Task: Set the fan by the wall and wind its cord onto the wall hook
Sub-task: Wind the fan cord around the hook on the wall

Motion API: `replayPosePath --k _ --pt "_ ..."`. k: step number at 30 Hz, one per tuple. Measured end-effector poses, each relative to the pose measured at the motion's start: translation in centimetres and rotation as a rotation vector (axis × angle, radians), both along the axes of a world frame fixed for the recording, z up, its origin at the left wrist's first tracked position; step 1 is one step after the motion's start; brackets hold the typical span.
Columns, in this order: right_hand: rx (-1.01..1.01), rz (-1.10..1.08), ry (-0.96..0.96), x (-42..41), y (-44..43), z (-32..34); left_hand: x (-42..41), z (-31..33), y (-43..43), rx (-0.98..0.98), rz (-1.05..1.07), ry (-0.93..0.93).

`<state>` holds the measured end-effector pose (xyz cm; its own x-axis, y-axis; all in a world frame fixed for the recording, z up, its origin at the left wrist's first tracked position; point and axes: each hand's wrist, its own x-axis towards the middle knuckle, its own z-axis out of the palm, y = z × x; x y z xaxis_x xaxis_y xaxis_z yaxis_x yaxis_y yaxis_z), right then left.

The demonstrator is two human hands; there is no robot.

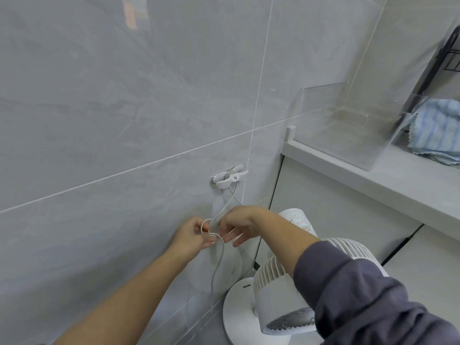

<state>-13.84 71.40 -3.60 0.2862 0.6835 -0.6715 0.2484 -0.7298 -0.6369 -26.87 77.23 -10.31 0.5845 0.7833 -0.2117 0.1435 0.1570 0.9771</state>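
A white fan (273,292) stands on the floor against the grey tiled wall, partly hidden behind my right arm. Its thin white cord (225,207) runs down from a white winged wall hook (227,177) into a small bundle of loops between my hands. My left hand (193,235) pinches the loops on their left side. My right hand (237,226) holds the cord on the right, with strands lying over its fingers. A loose end of cord (216,267) hangs down below the hands along the wall.
A white counter (388,180) runs along the right, carrying a clear acrylic box (348,125) and a folded blue cloth (438,130). A black wire rack (448,53) stands at the far right. White cabinet fronts (323,207) sit under the counter.
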Motion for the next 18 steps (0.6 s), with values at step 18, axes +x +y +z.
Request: replayPosePath --k 18 --pt "-0.183 0.348 -0.364 0.4 -0.5 -0.1 -1.4 -0.6 1.9 0.316 -0.102 0.36"
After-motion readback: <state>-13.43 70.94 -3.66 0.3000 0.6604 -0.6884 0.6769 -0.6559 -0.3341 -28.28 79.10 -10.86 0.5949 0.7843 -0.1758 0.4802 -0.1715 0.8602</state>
